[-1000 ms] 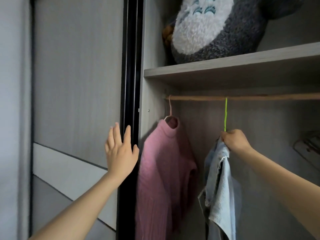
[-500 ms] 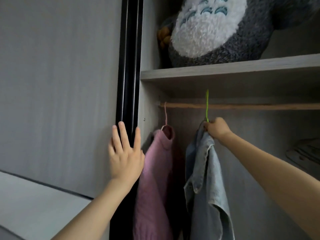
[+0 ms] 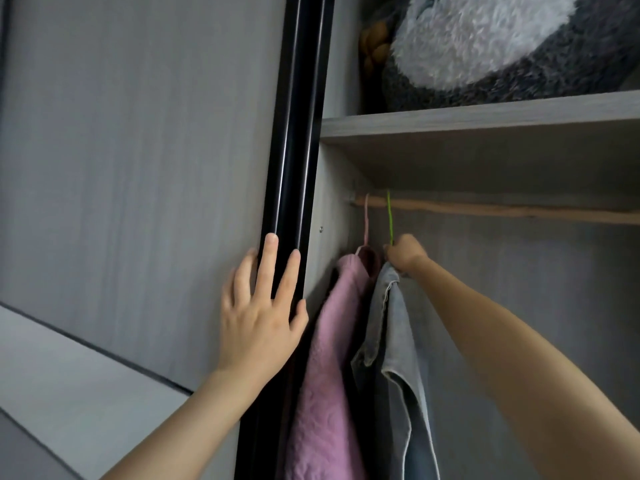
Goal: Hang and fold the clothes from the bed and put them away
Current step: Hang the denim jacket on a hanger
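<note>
In the lower middle of the frame the left hand (image 3: 258, 317) is lying flat against the sliding door (image 3: 138, 168), its fingers straight and slightly spread, with the fingertips reaching onto the black door edge (image 3: 298, 133) that is running from the top of the frame to the bottom. The thumb is lying against the right side of that black edge. Right of centre the right hand (image 3: 403, 252) is reaching up into the wardrobe and gripping the top of a denim garment (image 3: 398, 341) with curled fingers, just below the green hanger hook (image 3: 390, 216); whether the fingers are also closing round the hanger itself cannot be told. The green hook is hanging over the wooden rail (image 3: 502, 211) that is crossing the right half of the frame under the shelf (image 3: 485, 117). The denim garment is hanging down from the hand toward the bottom edge of the frame, with a fold of it turning outward in the lower middle. Just left of it a pink sweater (image 3: 332, 358) is hanging on a pink hanger (image 3: 366, 220), whose hook is sitting on the same rail close beside the green one; the two garments are touching. In the upper right of the frame a grey and white plush toy (image 3: 502, 46) is sitting on the shelf, with a brown object (image 3: 375, 46) at its left
</note>
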Available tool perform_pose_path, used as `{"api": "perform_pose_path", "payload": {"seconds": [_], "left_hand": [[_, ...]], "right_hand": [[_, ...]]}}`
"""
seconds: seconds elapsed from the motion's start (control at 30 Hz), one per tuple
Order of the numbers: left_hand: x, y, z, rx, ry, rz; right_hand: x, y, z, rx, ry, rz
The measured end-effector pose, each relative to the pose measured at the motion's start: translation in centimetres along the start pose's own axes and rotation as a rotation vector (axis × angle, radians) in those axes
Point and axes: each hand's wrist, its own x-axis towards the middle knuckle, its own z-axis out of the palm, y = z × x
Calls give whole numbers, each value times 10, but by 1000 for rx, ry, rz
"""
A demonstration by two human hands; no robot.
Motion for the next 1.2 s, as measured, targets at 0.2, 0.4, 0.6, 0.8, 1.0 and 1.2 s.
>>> {"api": "perform_pose_path", "payload": {"seconds": [0.2,0.4,0.6,0.8,1.0,1.2], "left_hand": [[1,-1,-1,-1,9,13],[2,-2,-4,44,-9,22],[4,0,-8,41,-58,14],[-23,33,-5,11,-34,104],[-51,112,6,-261,-245,122],[-53,196,10,-487,-445,115]], "right_hand": [[-8,-3,35,23,-23,-10],[-25,-11,43,57,-17,-19],[-52,8,21,-21,6,-108],[-88,64,-33,-172,-4,-99],[-144,137,-94,-488,37,43],[-220,200,-203,-1020,291,186]]}}
